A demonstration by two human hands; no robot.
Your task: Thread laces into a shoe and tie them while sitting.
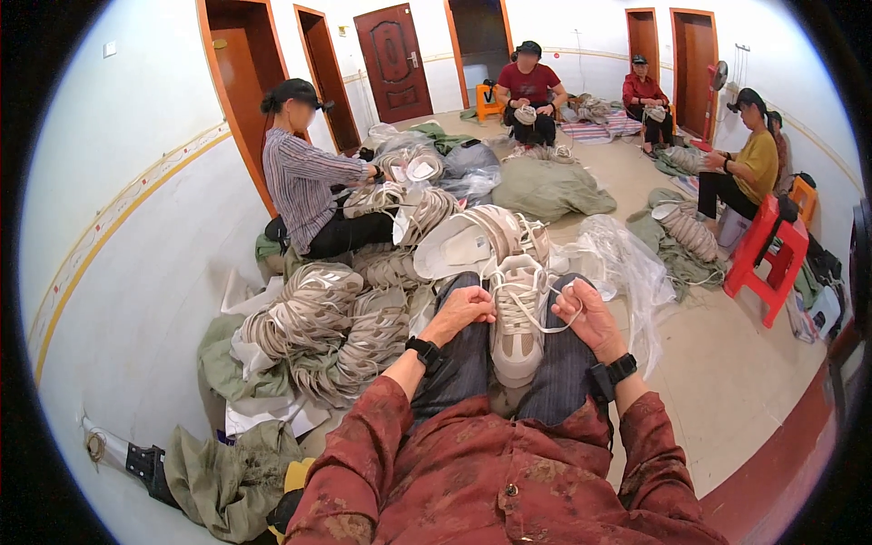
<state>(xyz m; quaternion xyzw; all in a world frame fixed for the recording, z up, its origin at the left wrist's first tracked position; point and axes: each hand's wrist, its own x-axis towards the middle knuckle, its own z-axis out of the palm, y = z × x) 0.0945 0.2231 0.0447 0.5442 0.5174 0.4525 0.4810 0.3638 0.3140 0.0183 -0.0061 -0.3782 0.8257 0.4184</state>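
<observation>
A beige and white sneaker [519, 322] is wedged between my knees, its toe toward me and its tongue away. Pale laces cross its front in rows. My right hand [589, 320] is closed on a shoelace [565, 324], which loops from the fingers back to the shoe. On the other side, my left hand [465, 310] is pinched close beside the sneaker's left edge; what its fingers hold, if anything, is too small to make out. Just beyond the shoe lies a bunch of more beige shoe uppers [481, 238].
Stacks of shoe uppers [304, 313] lie to my left on green cloth. Clear plastic bags [622, 272] spread at my right, with a red stool [770, 250] farther off. A person in stripes [313, 173] sits at the far left; several others sit working farther back.
</observation>
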